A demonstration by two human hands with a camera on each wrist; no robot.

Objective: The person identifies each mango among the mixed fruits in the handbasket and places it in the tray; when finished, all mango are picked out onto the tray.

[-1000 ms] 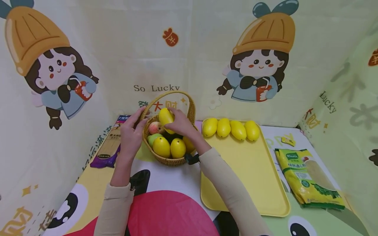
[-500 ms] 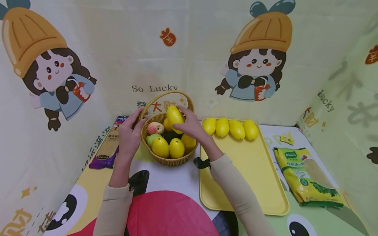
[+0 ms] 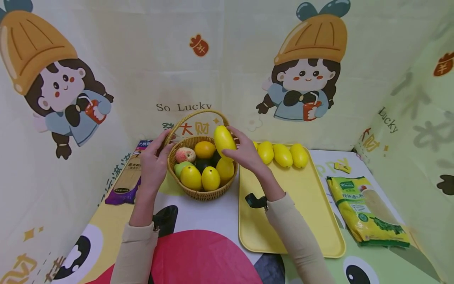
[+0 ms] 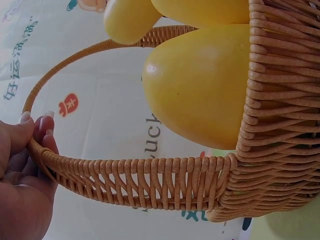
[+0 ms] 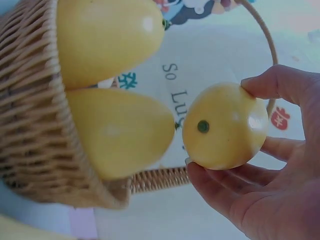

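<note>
My left hand (image 3: pixel 155 159) grips the handle (image 4: pixel 135 175) of a wicker basket (image 3: pixel 207 195), thumb and fingers meeting around it in the left wrist view. Between the thumb and fingers of my right hand (image 3: pixel 249 153) is a yellow mango (image 3: pixel 224 141), raised over the basket's right rim. Its green stem spot faces the right wrist camera. Inside the basket lie more yellow mangoes (image 3: pixel 191 177), an orange (image 3: pixel 204 150), a pinkish peach (image 3: pixel 185 155), a green fruit (image 3: pixel 181 169) and dark fruits (image 3: pixel 203 164) partly hidden among them.
Right of the basket lies a yellow tray (image 3: pixel 291 213), with a row of yellow mangoes (image 3: pixel 282 155) along its far edge. A Knorr bag (image 3: pixel 367 213) and a small yellow packet (image 3: pixel 342 167) are further right. A purple-ended pasta packet (image 3: pixel 127 177) lies on the left.
My right hand has moved right with the mango, from over the middle of the basket to its right rim, uncovering the orange. The left hand keeps its hold on the handle.
</note>
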